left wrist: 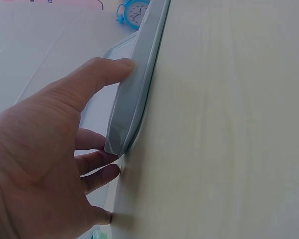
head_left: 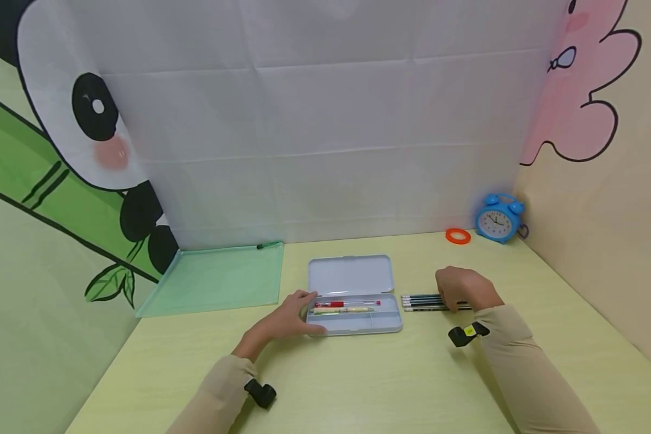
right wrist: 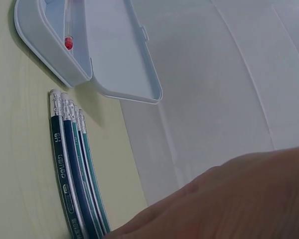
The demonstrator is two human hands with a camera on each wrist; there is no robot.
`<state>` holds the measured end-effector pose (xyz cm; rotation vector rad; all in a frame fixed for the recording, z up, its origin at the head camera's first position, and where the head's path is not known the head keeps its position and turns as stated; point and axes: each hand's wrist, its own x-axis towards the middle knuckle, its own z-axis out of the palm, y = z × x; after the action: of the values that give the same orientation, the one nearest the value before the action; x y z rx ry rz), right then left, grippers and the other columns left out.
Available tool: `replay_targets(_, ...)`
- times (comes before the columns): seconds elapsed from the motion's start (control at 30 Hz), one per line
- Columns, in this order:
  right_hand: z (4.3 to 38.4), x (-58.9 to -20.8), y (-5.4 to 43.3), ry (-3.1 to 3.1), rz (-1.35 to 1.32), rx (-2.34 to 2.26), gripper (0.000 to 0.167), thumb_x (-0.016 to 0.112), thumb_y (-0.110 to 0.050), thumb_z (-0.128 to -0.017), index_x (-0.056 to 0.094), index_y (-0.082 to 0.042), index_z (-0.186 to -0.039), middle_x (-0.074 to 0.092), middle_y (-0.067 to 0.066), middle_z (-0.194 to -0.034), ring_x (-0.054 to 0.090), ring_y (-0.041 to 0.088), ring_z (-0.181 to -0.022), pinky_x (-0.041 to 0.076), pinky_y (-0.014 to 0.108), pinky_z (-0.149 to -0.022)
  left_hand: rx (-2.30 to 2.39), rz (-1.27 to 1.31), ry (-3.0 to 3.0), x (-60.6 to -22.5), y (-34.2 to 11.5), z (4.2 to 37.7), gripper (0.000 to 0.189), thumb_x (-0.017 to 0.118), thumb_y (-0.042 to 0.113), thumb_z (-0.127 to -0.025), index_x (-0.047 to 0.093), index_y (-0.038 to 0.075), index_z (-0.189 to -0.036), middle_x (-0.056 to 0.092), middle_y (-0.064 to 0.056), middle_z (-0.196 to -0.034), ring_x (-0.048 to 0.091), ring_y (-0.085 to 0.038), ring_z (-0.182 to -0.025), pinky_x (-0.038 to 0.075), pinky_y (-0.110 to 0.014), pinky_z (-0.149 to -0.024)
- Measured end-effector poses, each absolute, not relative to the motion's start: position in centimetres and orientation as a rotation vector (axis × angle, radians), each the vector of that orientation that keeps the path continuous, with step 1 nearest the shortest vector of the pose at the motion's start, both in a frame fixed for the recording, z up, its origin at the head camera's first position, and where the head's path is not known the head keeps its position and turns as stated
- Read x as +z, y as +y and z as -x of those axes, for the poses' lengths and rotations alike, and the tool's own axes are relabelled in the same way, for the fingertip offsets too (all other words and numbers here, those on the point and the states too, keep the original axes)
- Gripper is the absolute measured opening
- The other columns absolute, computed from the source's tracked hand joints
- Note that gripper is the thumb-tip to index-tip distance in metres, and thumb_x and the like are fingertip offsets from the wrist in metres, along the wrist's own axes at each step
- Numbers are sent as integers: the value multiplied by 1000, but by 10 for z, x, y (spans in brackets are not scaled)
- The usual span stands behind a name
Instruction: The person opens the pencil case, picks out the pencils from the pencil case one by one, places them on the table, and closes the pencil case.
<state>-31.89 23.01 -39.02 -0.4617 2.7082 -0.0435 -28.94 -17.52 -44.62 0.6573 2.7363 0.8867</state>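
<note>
A pale blue pencil case (head_left: 386,323) lies with its lid (head_left: 350,274) raised toward the back. Inside are a red-and-clear pen (head_left: 352,304) and a yellowish pen (head_left: 347,310). My left hand (head_left: 292,316) grips the case's left end, thumb on the front wall (left wrist: 124,107) and fingers around the corner. To the right of the case, several dark green and blue pencils (head_left: 420,302) lie side by side, their eraser ends pointing at it. From above, my right hand (head_left: 463,286) holds their other ends with curled fingers; its fingertips are hidden in the right wrist view.
A translucent green zip pouch (head_left: 222,280) lies flat at the back left. An orange ring (head_left: 458,235) and a blue alarm clock (head_left: 497,218) stand at the back right, by the wall. White sheeting (head_left: 331,150) hangs behind the table (head_left: 358,386).
</note>
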Motion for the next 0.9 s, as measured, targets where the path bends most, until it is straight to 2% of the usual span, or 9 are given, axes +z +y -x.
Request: replay_targets(0.9,326,-392,236,2722,398,-139,24,84,3,-74,64,-6,-83,60,4,-78,54,22,-72,52,36,-68,882,-652,2733,-448,-175,292,99,81,47,-80,34,4,-155,38,-17,-149,39,-32,-130,39,-53,-105)
